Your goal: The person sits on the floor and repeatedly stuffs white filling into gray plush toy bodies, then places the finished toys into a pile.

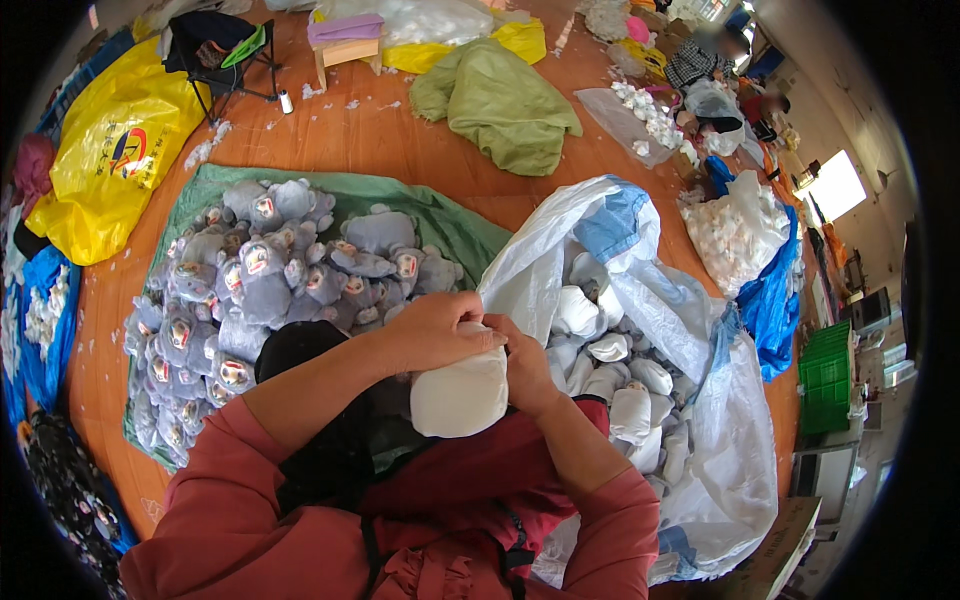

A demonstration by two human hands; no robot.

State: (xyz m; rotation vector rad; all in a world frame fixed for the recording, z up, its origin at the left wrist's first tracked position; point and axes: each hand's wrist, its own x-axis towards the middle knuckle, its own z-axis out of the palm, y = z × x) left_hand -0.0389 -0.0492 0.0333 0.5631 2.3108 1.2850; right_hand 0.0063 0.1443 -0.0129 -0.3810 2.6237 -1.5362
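Both grips were clenched on a white stuffed toy body (pixel 460 395) held over the person's lap, the left hand (pixel 440 330) clasping its top and the right hand (pixel 527 372) pinching it from the side. Just right stood a large white woven sack (pixel 640 260) with blue patches, full of similar white pieces. Left, grey plush toys (pixel 260 280) with small red-and-white face patches were heaped on a green sheet (pixel 440 215). A yellow plastic bag (pixel 110 160) with a round red-and-blue print lay far left.

Orange-brown floor (pixel 350 140) w/ white stuffing scraps; on it: green sheet (pixel 440 215) under grey plush pile (pixel 270 290), big white sack (pixel 690 400) of white pieces, yellow bag (pixel 115 150), olive cloth (pixel 500 100), folding stool (pixel 215 50), blue bags (pixel 770 300)
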